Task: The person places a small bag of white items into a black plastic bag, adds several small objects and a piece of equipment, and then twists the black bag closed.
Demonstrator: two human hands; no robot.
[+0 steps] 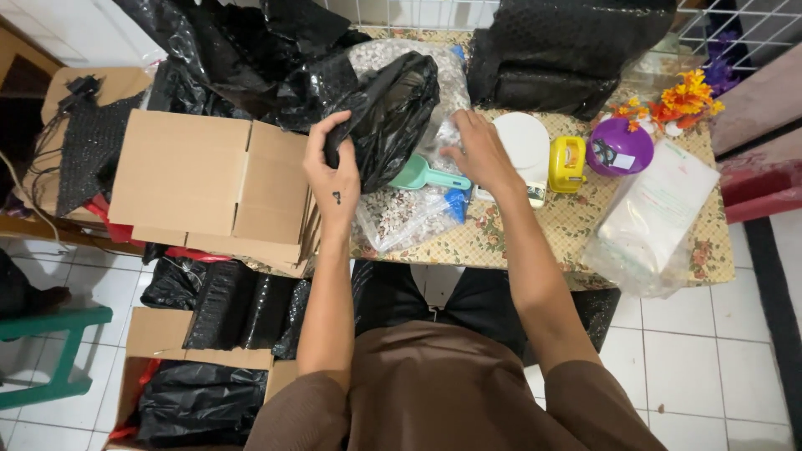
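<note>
Black plastic bag (pixel 393 113) hangs open-mouthed over the middle of the bench (pixel 576 221), its near edge pinched in the grip of the left hand (pixel 332 171), which is clenched on the bag's rim. Just right of that grip, the right hand (pixel 478 154) rests against the bag's far side, over a clear sack of pale pebble-like pieces (pixel 401 213); its fingers are partly hidden, so whether its grip is closed on anything cannot be told. A mint-green scoop (pixel 422 175) lies between the two hands, on the clear sack. Just right of the right hand stands a white round scale (pixel 525 146), then a yellow tape dispenser (pixel 568 163), a purple bowl (pixel 620 146) and a clear flat packet (pixel 660 213). Orange artificial flowers (pixel 681 98) sit beyond the bowl. Left of the left grip lies a folded cardboard box (pixel 209 179). More black wrap (pixel 576 50) is piled beyond both hands.
</note>
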